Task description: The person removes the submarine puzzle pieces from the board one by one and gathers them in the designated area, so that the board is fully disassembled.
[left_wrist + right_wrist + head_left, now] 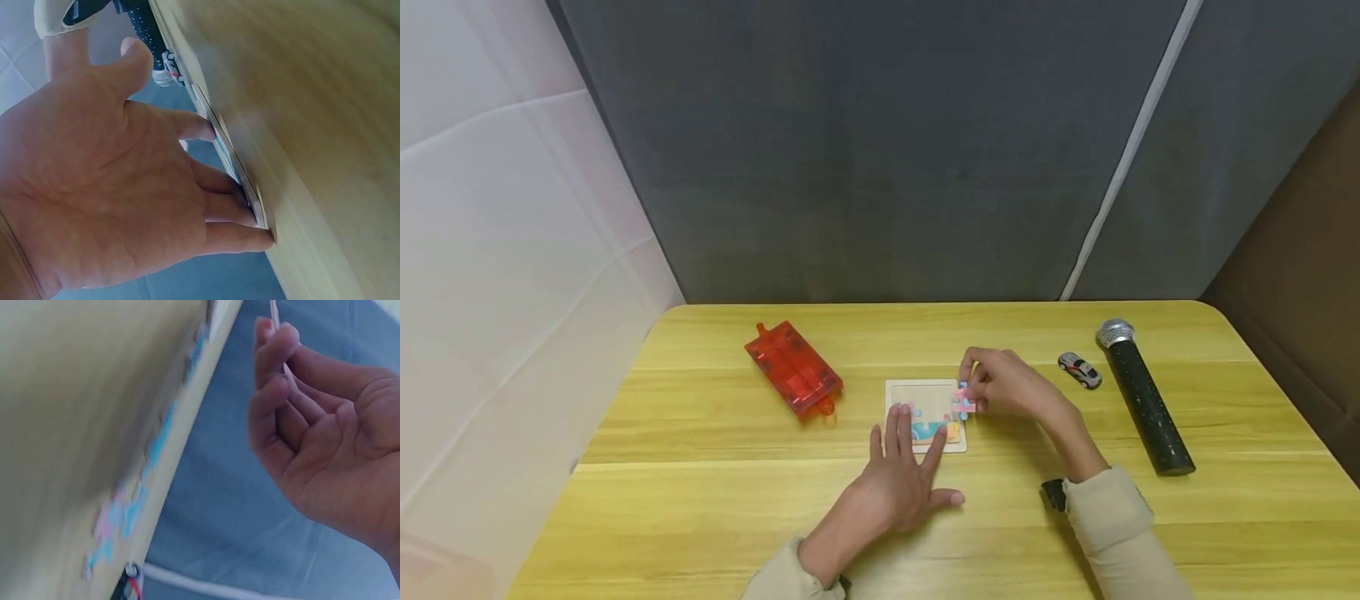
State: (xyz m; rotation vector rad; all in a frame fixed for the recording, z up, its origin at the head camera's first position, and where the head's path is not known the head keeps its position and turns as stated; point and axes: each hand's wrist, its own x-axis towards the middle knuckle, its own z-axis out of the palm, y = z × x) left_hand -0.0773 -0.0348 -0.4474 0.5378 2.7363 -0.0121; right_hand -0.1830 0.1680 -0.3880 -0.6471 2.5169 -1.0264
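A square wooden jigsaw tray (897,384) lies mid-table, its lower part filled with a blue and orange picture. My left hand (895,487) spreads its straight fingers over the tray's left and lower side, fingertips resting on it. In the left wrist view those fingertips (240,215) reach the tray's edge. My right hand (1011,383) pinches a pink and blue puzzle piece (964,403) between thumb and fingers at the tray's right edge. The right wrist view shows the pinched piece (274,309) edge-on, with the other fingers curled in.
Loose blue and pink puzzle pieces (161,440) lie on the table in the right wrist view. A translucent red case (793,367) lies left of the tray. To the right are a small toy car (1079,370) and a black microphone (1146,404). Grey cloth hangs behind the table.
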